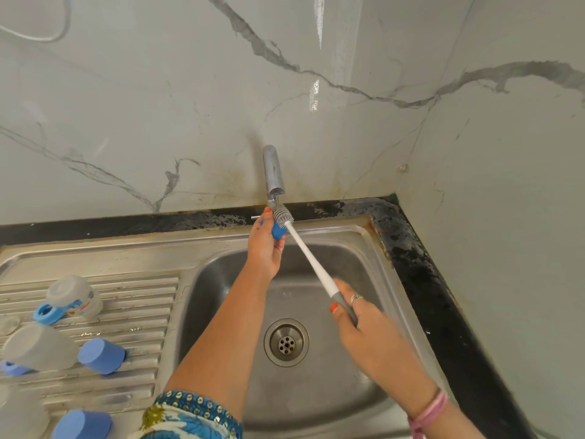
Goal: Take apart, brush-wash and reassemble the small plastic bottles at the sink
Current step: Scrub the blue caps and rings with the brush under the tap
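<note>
1. Risk: the small blue cap (pixel 278 230) is pinched only between the fingertips and thumb of the left hand (pixel 265 248), raised under the tap (pixel 273 172); a hard push from the brush could knock it loose into the sink (pixel 373 248), where it could roll towards the drain (pixel 286 342)
2. Risk: the right hand (pixel 364 321) curls round the far grey end of the long brush (pixel 308 258); I judge that this long reach makes the bristle head harder to steer, so it may slip off the cap's rim
3. Whether water is running cannot be told
4. Condition: the cap is solid blue, small, largely hidden by fingers; the grey bristle head touches its upper edge
5. Location: other blue caps (pixel 101 356) and clear bottle bodies (pixel 74 296) lie apart on the draining board (pixel 126 308), left of the basin, not yet reassembled
</note>
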Motion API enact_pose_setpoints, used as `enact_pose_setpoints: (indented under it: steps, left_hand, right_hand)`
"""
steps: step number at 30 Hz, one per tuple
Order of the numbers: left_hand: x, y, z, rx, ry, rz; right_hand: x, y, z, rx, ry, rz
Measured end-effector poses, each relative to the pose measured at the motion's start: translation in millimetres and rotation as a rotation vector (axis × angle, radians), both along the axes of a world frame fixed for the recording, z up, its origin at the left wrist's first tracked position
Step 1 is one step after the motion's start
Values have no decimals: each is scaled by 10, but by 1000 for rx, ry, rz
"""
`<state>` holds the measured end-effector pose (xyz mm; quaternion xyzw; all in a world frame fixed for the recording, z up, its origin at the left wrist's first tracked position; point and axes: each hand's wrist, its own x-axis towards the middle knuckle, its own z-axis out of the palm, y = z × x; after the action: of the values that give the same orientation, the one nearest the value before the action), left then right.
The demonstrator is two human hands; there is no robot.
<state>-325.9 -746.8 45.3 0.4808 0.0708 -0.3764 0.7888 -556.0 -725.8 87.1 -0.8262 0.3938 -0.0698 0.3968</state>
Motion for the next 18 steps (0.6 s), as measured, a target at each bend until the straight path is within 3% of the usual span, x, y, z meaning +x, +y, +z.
enact_pose_setpoints:
  steps: [7, 13, 18]
  left_hand:
    - [98, 145, -117, -123, -7, -17]
    - [16, 312, -214, -226, 79, 23]
    - [-31, 337, -238, -266, 48, -52]
  right_hand:
    - [133, -217, -33, 100, -43, -16]
    - [238, -155, -10, 387, -190, -54]
    - [234, -173, -65, 434, -193, -112]
